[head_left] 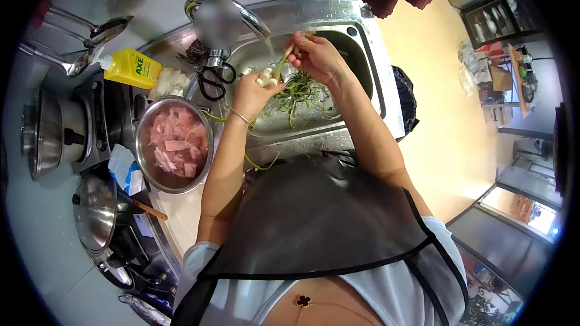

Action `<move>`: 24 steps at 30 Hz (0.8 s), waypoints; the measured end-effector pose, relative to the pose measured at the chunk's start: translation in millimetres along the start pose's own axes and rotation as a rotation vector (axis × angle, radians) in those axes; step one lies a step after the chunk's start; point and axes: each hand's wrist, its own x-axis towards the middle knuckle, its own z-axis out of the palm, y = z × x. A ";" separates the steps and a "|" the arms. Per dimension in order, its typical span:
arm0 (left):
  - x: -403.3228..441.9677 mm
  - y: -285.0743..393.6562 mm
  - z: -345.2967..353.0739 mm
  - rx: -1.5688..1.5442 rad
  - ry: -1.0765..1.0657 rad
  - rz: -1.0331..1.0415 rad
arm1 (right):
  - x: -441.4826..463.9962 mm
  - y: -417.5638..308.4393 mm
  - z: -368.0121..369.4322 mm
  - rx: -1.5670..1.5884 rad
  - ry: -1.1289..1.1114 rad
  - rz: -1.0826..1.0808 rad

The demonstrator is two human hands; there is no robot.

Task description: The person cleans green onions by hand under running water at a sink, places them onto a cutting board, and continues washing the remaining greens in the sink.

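Observation:
In the head view, my left hand point(252, 95) is closed around a small bunch of spring onions point(266, 77), their white bulbs showing above the fingers. My right hand point(320, 59) pinches a single spring onion stalk point(282, 65), which runs down toward the bunch. Both hands are over the steel sink point(376, 78). Water runs from the curved faucet point(257, 21) close to the stalk. Beneath the hands, loose green trimmings point(299, 95) lie in the basin.
Left of the sink stands a steel bowl point(175, 186) of raw meat pieces point(172, 139). Black-handled scissors point(220, 82) lie by the faucet, near a yellow detergent bottle point(134, 67). A lidded pan point(95, 214) and a stove are farther left. A black bag point(406, 99) hangs at right.

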 end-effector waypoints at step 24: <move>-19.6 -8.5 -50.5 -0.910 -0.068 -0.277 | 12.3 37.7 -101.3 -2.072 0.669 0.004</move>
